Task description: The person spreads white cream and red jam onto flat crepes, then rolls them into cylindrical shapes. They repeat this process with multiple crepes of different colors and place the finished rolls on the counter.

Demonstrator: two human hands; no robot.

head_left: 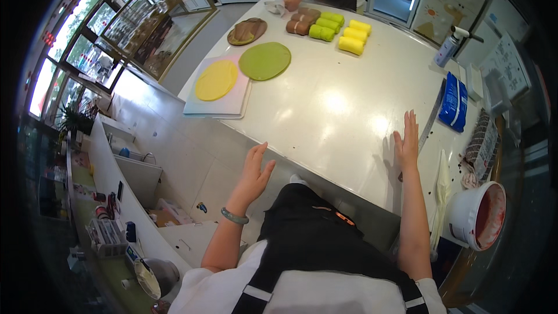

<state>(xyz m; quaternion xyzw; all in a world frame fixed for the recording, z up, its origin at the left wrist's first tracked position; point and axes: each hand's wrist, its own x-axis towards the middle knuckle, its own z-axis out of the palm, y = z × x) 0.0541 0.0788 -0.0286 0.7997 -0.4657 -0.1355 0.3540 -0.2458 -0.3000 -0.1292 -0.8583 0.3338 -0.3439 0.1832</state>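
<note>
My left hand (254,174) is held in the air off the table's near edge, fingers stretched and thumb apart, with nothing in it. A bracelet (234,216) circles that wrist. My right hand (408,142), also empty with its fingers straight up, is above the right part of the white table (325,116). Beside it lies a long thin metal blade or ruler (432,115). Across the table are a yellow round sheet (216,80) on flat boards (232,106), a green round sheet (265,61) and a brown round one (247,31).
Brown rolls (299,25), green rolls (322,32) and yellow rolls (351,45) sit at the far side, where another person's hand (292,2) is by a white cloth (274,8). Rightward are a blue packet (453,103), a spray can (446,51) and a red-smeared white bucket (465,219).
</note>
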